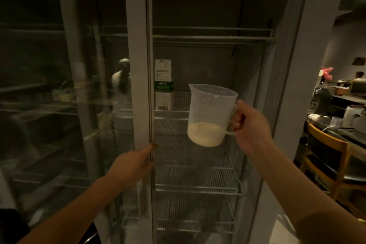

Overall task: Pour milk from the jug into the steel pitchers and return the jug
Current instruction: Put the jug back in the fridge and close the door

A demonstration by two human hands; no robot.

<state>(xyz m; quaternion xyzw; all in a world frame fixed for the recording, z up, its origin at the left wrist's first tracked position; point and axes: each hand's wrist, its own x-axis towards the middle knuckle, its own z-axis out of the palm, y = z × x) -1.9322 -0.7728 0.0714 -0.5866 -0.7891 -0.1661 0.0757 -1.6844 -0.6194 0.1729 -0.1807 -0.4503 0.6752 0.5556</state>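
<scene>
A clear plastic jug (211, 113) with a little milk in its bottom hangs in the air in front of the open fridge, above a wire shelf (198, 172). My right hand (250, 125) grips the jug's handle from the right. My left hand (131, 166) rests on the edge of the sliding glass door (138, 85), fingers laid along its frame. No steel pitchers are in view.
Two cartons (164, 85) stand stacked at the back left of a fridge shelf. Several wire shelves lie above and below. At the right are a wooden chair (328, 164) and a counter (340, 125) with containers. The left glass pane reflects a person.
</scene>
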